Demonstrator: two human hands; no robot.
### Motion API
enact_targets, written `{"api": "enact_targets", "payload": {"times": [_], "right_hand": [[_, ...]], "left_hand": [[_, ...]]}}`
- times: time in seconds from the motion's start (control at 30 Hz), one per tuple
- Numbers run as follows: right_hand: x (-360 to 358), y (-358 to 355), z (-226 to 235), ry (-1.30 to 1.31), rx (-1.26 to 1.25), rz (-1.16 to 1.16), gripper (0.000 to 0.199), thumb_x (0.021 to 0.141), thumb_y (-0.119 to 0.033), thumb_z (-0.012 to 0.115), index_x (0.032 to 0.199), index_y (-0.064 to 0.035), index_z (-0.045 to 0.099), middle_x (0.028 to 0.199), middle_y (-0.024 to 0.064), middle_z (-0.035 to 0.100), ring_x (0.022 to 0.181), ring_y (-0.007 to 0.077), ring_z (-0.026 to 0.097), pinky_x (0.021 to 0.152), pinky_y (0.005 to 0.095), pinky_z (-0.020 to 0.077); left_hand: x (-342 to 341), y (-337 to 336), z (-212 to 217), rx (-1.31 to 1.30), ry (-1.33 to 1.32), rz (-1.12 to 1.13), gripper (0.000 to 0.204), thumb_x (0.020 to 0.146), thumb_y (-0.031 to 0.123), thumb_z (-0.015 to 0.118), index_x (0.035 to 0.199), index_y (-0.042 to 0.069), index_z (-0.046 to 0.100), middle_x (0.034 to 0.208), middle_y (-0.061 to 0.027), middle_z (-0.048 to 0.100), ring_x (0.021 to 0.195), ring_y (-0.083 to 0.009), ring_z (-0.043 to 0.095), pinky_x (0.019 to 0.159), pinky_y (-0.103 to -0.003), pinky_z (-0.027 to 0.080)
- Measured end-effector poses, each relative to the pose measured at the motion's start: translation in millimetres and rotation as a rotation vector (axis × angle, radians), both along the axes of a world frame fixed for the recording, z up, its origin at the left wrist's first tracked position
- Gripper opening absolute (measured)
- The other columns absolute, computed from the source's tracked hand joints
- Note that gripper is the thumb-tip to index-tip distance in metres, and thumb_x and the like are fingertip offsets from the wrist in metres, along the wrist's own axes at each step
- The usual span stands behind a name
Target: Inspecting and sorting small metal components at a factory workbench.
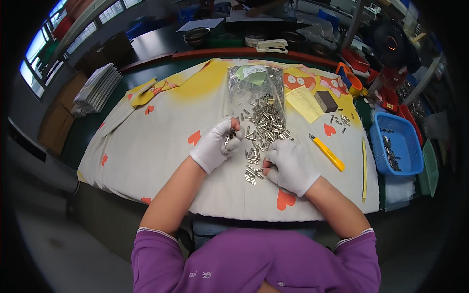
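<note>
A heap of small shiny metal clip-like parts (pixel 267 117) spills from the mouth of a clear plastic bag (pixel 238 100) on the cloth-covered table. My left hand (pixel 220 142), in a white glove with bare fingertips, is curled closed left of the heap, with some of the metal parts showing in its fingers. On the heap's near right side my right hand (pixel 292 166), gloved the same way, has its thumb and fingers pinched together by the parts. Whatever those fingertips hold is hidden. Between the hands lies a smaller group of metal parts (pixel 252 173).
To the right lie a yellow utility knife (pixel 328 154), a yellow strip (pixel 364 168), a yellow note (pixel 304 103) and a dark block (pixel 326 101). A blue basket (pixel 408 163) with metal parts stands at the right edge. Stacked white packs (pixel 97 90) are at far left; a stapler (pixel 272 46) lies behind.
</note>
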State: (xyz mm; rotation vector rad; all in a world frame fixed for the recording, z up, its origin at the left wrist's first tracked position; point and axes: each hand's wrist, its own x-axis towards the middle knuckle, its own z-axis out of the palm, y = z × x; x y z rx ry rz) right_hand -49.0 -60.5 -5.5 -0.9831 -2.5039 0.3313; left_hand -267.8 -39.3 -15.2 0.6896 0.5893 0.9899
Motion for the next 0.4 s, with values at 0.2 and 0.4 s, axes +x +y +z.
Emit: {"api": "enact_targets", "payload": {"times": [0.2,0.4], "right_hand": [[2.7,-11.4,-1.4,0.29,-0.165,0.066,0.008,0.072,-0.005,0.063,0.077,-0.0038,0.057,0.072,0.011,0.054,0.069,0.0266,0.053,0.064,0.0352,0.0441],[-33.5,-45.9,31.6,0.295,-0.4,0.345,0.013,0.076,-0.005,0.065,0.089,-0.0041,0.059,0.081,0.0116,0.06,0.072,0.0216,0.058,0.065,0.0298,0.0459]], "left_hand": [[4.5,-84.3,23.3,-0.018,0.347,0.115,0.016,0.092,0.024,0.046,0.089,0.009,0.048,0.065,0.0014,0.042,0.039,-0.003,0.025,0.035,-0.018,0.019],[2.2,-163.0,28.6,-0.021,0.414,0.133,0.028,0.089,0.034,0.054,0.098,0.008,0.05,0.061,0.0024,0.041,0.044,-0.0048,0.028,0.04,-0.02,0.023]]}}
